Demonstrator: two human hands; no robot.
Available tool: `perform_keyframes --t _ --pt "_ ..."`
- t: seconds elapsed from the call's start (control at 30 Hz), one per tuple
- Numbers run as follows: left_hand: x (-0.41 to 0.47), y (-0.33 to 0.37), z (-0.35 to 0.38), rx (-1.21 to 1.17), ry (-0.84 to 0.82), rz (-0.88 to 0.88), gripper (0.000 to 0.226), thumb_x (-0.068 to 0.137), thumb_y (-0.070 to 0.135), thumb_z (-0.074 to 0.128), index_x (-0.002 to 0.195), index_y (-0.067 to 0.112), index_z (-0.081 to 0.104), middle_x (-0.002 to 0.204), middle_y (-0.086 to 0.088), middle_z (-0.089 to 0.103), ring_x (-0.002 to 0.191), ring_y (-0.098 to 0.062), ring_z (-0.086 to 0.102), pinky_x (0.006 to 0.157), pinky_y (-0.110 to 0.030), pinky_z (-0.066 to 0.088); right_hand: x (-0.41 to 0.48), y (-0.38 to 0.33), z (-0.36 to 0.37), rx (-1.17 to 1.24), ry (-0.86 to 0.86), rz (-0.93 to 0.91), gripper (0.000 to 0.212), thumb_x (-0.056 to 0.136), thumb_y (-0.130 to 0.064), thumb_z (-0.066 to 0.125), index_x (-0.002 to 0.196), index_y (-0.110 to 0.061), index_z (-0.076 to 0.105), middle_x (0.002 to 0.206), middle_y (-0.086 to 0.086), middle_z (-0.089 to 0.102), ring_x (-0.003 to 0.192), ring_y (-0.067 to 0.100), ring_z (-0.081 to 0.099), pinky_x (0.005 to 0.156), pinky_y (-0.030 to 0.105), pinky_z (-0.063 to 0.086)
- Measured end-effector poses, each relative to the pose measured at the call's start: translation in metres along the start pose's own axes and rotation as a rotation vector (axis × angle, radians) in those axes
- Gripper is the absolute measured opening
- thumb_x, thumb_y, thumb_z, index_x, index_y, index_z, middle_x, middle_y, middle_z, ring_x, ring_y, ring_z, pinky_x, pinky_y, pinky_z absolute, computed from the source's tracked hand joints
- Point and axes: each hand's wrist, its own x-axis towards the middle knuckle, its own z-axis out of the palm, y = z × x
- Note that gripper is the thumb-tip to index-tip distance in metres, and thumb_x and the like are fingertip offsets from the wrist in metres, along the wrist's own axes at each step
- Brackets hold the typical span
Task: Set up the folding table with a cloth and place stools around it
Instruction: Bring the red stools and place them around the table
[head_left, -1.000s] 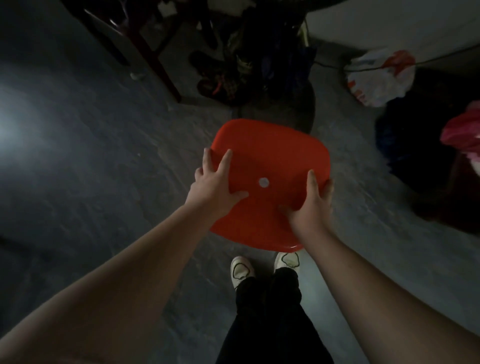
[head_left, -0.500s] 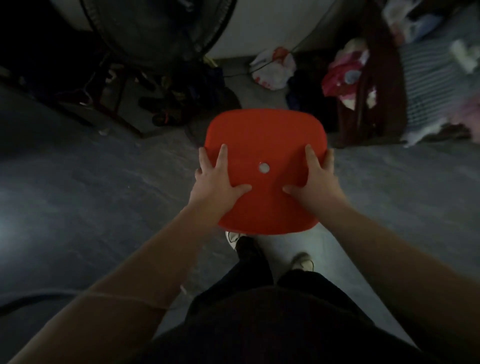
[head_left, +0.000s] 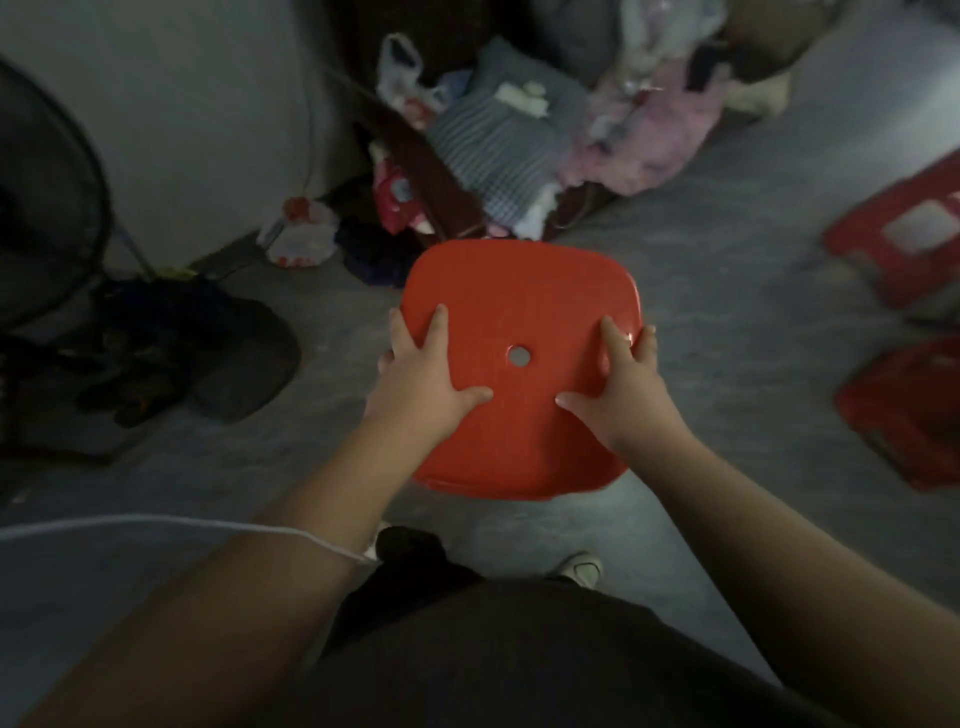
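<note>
Step in hand, by my read: stool placement; person is holding the red stool (head_left: 519, 306) out in front of the body, seat up, over the grey floor (head_left: 727, 291); legs are hiding under the seat, so cannot tell if it is lifted or standing; left hand (head_left: 421, 384) is clamping the seat's left edge, thumb on top, outer fingers over the rim; right hand (head_left: 623, 389) is gripping the right edge likewise; far spare stool (head_left: 904, 244) and near spare stool (head_left: 914, 415) are sitting well apart to the right, blurred; folding table and cloth are not showing; clothes pile (head_left: 519, 130) is sitting beyond the stool; next move is calling for finding the table, carrying to 1 free side, setting down level, and avoiding the white cable (head_left: 208, 524) near the feet.
</note>
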Motion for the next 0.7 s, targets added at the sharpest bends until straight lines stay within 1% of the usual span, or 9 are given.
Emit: perform_keyframes --t 0.1,0.27,0.37,0.5,0.7 --pt "-0.012 0.089 0.034 0.05 -0.041 0.13 0.115 0.074 0.058 0.078 0.157 0.039 0.002 0.164 -0.012 -0.013 0.146 -0.04 0.021 0.115 -0.05 0.032 -0.025 0.075 -0.06 0.059 0.096 0.105 0.11 0.076 -0.043 0.081 0.155 -0.043 0.005 0.165 0.006 -0.017 0.145 0.041 0.026 0.112 0.056 0.035" --pt "-0.034 0.229 0.091 0.11 -0.142 0.361 0.116 0.072 0.059 0.079 0.158 0.037 0.003 0.163 -0.017 -0.013 0.145 -0.042 0.026 0.118 -0.045 0.027 -0.068 0.186 -0.147 0.133 0.274 0.285 0.109 0.074 -0.046 0.082 0.155 -0.042 0.009 0.165 0.006 -0.013 0.143 0.04 0.031 0.112 0.052 0.037" --pt "-0.042 0.287 0.114 0.154 -0.181 0.453 0.116 0.072 0.059 0.079 0.158 0.036 0.005 0.163 -0.019 -0.01 0.144 -0.044 0.026 0.118 -0.044 0.026 -0.084 0.229 -0.178 0.154 0.344 0.367 0.109 0.073 -0.048 0.082 0.155 -0.043 0.01 0.166 0.006 -0.011 0.142 0.039 0.034 0.111 0.053 0.039" --pt "-0.043 0.368 0.144 0.225 -0.235 0.584 0.116 0.072 0.061 0.079 0.158 0.037 0.005 0.164 -0.018 -0.01 0.144 -0.044 0.027 0.117 -0.047 0.029 -0.096 0.282 -0.218 0.216 0.443 0.484 0.109 0.071 -0.048 0.083 0.155 -0.042 0.014 0.166 0.007 -0.009 0.143 0.038 0.033 0.112 0.051 0.038" --pt "-0.004 0.467 0.172 0.265 -0.299 0.709 0.117 0.07 0.062 0.079 0.158 0.036 0.007 0.164 -0.017 -0.01 0.144 -0.044 0.028 0.118 -0.048 0.03 -0.065 0.326 -0.275 0.265 0.528 0.588 0.103 0.072 -0.048 0.082 0.153 -0.041 0.019 0.166 0.007 -0.007 0.143 0.038 0.034 0.113 0.05 0.037"
